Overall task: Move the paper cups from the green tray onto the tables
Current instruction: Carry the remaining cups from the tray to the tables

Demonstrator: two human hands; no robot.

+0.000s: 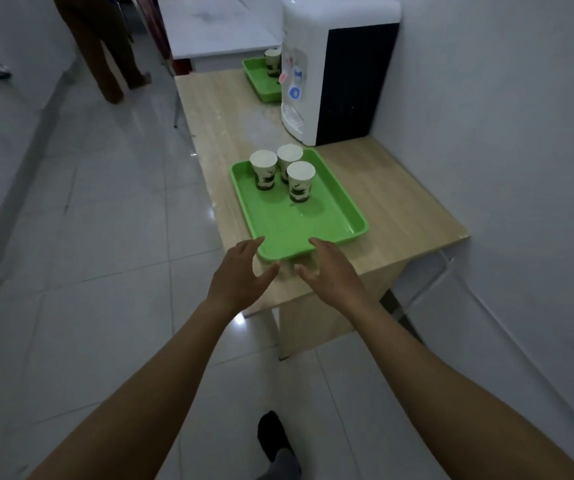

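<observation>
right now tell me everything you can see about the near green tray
The near green tray is a shallow rectangle with rounded corners and a raised rim, glossy like plastic. It lies flat on the wooden table, angled to the table's edges, near the front corner. Three paper cups stand upright, clustered at its far end; the near half is bare. The left hand and right hand are open at its near edge, not visibly gripping it.

cups: three paper cups, white with dark green print, all upright, bunched close together
spot: far end of the green tray
tray: bright green, shallow, flat on the wooden table, near end bare
</observation>
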